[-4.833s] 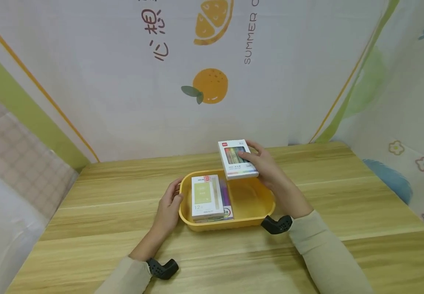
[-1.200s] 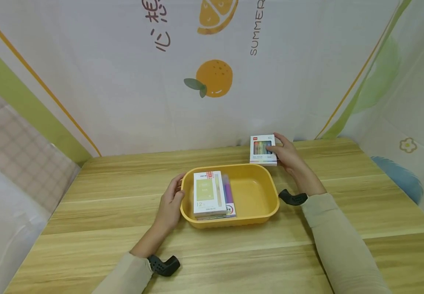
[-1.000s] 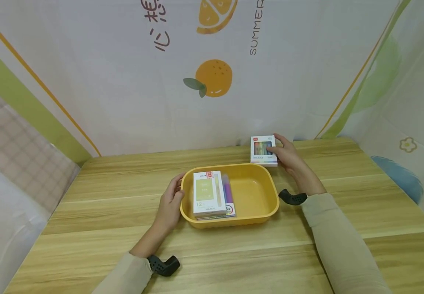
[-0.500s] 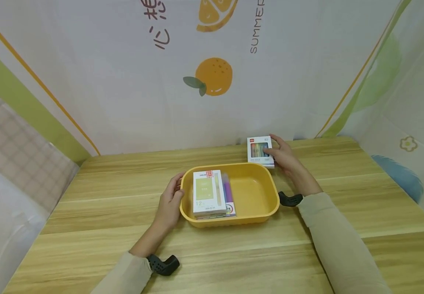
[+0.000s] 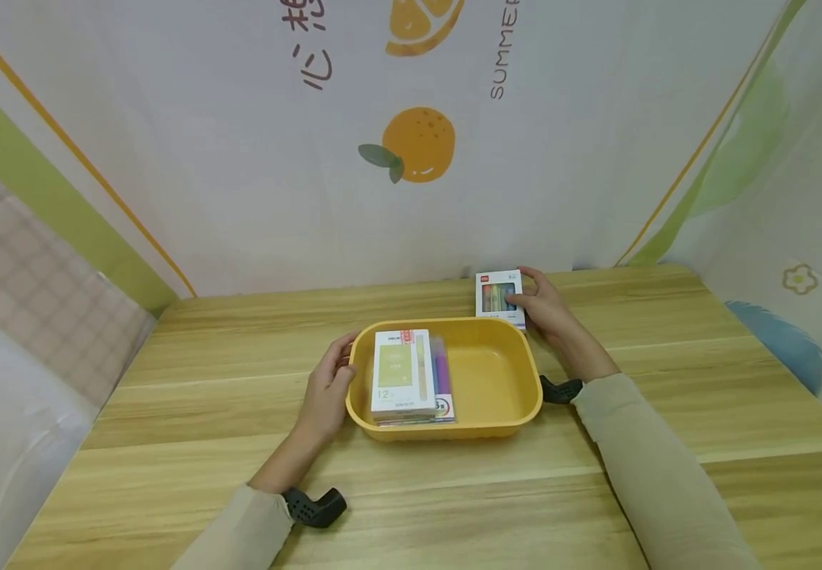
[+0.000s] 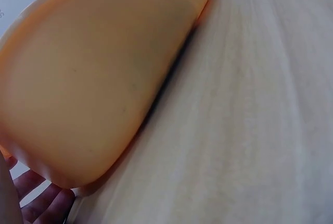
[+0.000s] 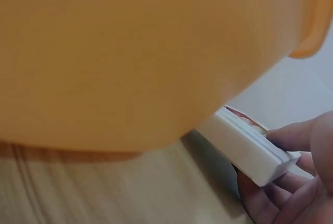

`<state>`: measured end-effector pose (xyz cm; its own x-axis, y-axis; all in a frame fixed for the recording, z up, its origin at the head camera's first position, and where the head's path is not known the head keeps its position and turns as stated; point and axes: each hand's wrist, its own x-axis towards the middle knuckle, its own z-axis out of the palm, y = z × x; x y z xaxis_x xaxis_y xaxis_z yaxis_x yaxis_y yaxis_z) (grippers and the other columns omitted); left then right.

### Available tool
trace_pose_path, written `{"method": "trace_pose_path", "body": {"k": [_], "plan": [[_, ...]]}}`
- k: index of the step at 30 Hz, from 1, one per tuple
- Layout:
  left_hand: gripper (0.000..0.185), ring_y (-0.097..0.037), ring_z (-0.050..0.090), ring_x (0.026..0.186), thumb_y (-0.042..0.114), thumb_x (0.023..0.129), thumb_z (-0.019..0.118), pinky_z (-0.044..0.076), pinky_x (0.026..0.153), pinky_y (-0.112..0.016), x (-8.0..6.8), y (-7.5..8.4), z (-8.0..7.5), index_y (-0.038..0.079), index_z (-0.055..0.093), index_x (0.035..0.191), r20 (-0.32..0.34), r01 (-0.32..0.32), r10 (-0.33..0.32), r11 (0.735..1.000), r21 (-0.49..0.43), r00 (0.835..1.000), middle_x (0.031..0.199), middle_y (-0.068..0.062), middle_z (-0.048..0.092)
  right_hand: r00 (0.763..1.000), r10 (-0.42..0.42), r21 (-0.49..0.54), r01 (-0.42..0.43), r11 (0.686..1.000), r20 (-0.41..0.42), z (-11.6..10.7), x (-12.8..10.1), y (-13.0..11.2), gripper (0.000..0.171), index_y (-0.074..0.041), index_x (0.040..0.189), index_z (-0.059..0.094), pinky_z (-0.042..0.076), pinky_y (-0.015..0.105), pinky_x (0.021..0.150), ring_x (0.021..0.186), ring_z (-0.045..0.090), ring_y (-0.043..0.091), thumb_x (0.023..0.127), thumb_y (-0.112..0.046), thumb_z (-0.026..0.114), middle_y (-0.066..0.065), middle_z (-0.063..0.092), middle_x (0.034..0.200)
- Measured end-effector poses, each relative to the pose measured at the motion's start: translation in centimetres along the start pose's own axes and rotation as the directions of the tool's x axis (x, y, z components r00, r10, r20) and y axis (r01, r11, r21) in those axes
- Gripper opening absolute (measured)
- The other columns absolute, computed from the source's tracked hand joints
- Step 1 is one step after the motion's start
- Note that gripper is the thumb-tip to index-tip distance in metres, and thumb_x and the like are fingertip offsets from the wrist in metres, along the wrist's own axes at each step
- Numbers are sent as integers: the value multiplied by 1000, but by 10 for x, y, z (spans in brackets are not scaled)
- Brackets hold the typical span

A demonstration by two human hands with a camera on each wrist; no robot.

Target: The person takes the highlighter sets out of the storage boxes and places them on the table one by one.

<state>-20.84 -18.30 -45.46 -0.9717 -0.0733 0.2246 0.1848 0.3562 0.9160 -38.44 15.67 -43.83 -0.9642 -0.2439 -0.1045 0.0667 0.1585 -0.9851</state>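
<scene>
One white windowed box [image 5: 491, 298] (coloured sticks showing), gripped in the fingers of the right hand [image 5: 545, 307], just behind the tray's far rim. One yellow tray [image 5: 485, 384] on counter [image 5: 204, 412], its end held by the left hand [image 5: 325, 393]; inside, one white-and-green box [image 5: 400, 374].

Wall cloth [image 5: 254, 174]: reads "SUMME", cut off above; also "心", with a further character cropped. White box [image 5: 403, 376]: marked "12". Crayon box [image 5: 500, 298]: red logo, too small to read.
</scene>
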Motion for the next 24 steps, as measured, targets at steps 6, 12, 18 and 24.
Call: {"method": "trace_pose_path", "body": {"k": [6,12,18,24], "plan": [[52,-26,61,118,6,96,40,50,90,-16,0,0,0,13,49,147,-5,-7,7,1000,-9,1000,132,-16,63,1000,-15,-30,15,999,-1,3,0,1,76,-14,162,12,57,19,73,83,68,3,101,-10,56,33,50,145],[52,-26,61,117,6,96,40,50,89,-16,0,0,1,12,50,146,-8,-10,10,1000,-19,1000,131,-16,63,1000,-3,-70,3,998,-6,4,0,1,77,-13,163,11,56,17,74,86,66,3,101,-11,57,31,48,147],[52,-26,61,117,6,95,40,51,89,-17,0,0,2,13,50,146,-2,-4,4,1000,-20,1000,131,-15,63,1000,9,-103,-8,995,2,3,0,5,80,-11,163,9,56,17,74,85,67,3,100,-13,60,32,50,146],[52,-27,61,115,6,96,39,52,89,-19,1,-3,1,12,50,147,-11,-15,15,1000,-17,1000,130,-17,64,1000,-5,-157,7,988,17,5,3,7,82,-7,161,11,56,17,76,88,67,5,98,-16,63,30,54,142]]}}
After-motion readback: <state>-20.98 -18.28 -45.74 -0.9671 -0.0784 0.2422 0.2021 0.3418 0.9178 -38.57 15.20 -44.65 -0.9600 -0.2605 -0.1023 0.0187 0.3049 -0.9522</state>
